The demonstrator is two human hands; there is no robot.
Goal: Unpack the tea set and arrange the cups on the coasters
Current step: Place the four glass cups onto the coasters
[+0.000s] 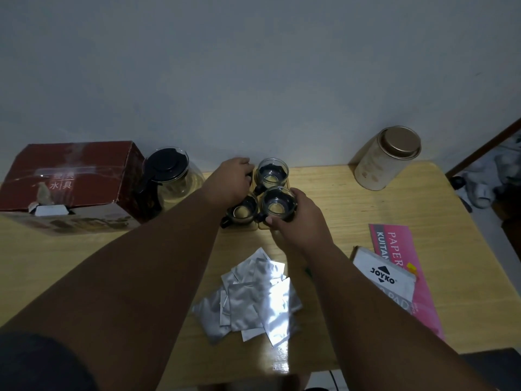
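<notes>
A glass cup (277, 204) near the middle of the wooden table (394, 221) is gripped around its rim by the right hand (298, 218). The left hand (235, 179) is curled over something beside the far cup (273, 173), but what it holds cannot be told. A third cup (244, 211) stands just left of the gripped one.

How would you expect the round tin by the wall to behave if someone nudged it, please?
The round tin stands upright on the table, so a low nudge would probably slide it. It looks tall for its base, so a high push might tip it, and on its side it would likely roll.
</notes>
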